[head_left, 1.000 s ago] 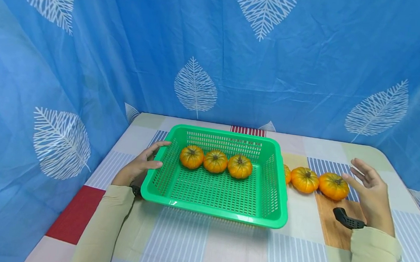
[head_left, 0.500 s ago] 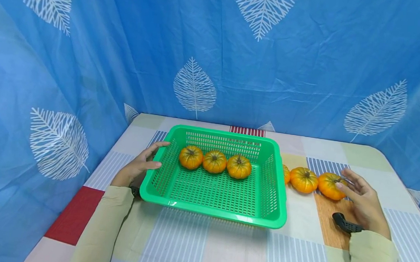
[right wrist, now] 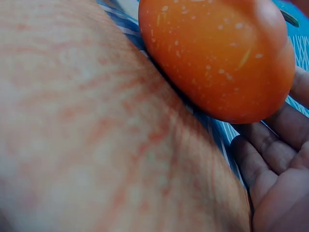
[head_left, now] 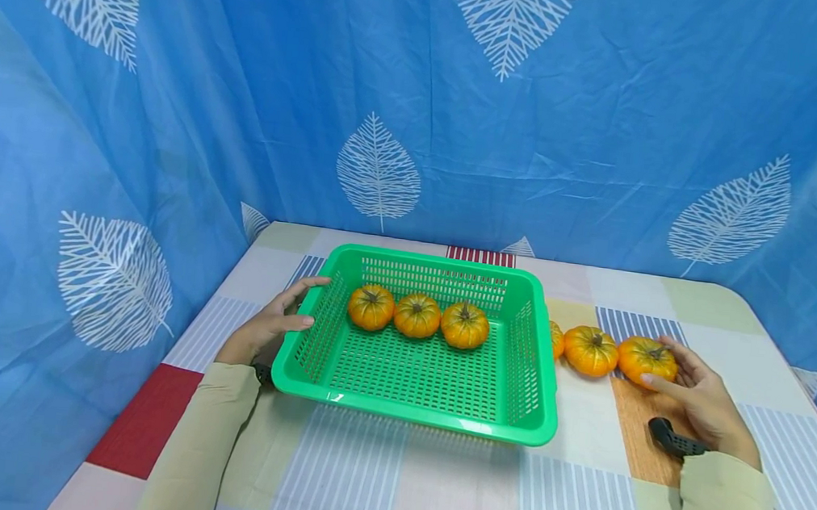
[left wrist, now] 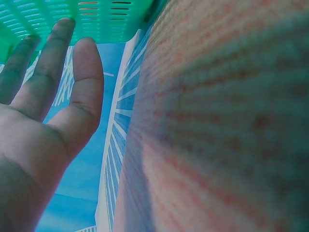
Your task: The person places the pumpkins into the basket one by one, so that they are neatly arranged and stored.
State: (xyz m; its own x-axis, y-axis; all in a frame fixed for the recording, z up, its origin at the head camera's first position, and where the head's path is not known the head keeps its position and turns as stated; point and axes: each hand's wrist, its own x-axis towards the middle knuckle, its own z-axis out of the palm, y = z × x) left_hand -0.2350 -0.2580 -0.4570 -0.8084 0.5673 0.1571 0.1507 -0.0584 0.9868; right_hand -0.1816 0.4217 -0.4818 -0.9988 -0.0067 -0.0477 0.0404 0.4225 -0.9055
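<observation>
A green plastic basket (head_left: 423, 421) stands on the table with three small orange pumpkins (head_left: 417, 316) in a row inside it. My left hand (head_left: 267, 327) is at the basket's left end, thumb and fingers spread; in the left wrist view the fingertips (left wrist: 63, 30) reach the slotted basket wall (left wrist: 104, 21). To the right of the basket, my right hand (head_left: 705, 398) holds the rightmost pumpkin (head_left: 645, 362), thumb in front and fingers behind. In the right wrist view the fingers curl against this pumpkin's (right wrist: 217, 58) side. It still rests on the table.
Left of the held pumpkin sits another pumpkin (head_left: 591, 351), and a third pumpkin (head_left: 557, 340) is partly hidden by the basket's right rim. A patchwork-patterned cloth (head_left: 460, 494) covers the table. Blue curtains (head_left: 460, 170) with white leaf prints hang behind and at the sides.
My right hand has come left and down onto the rightmost pumpkin, its thumb and fingers closing around it. The left hand and the basket stay in place.
</observation>
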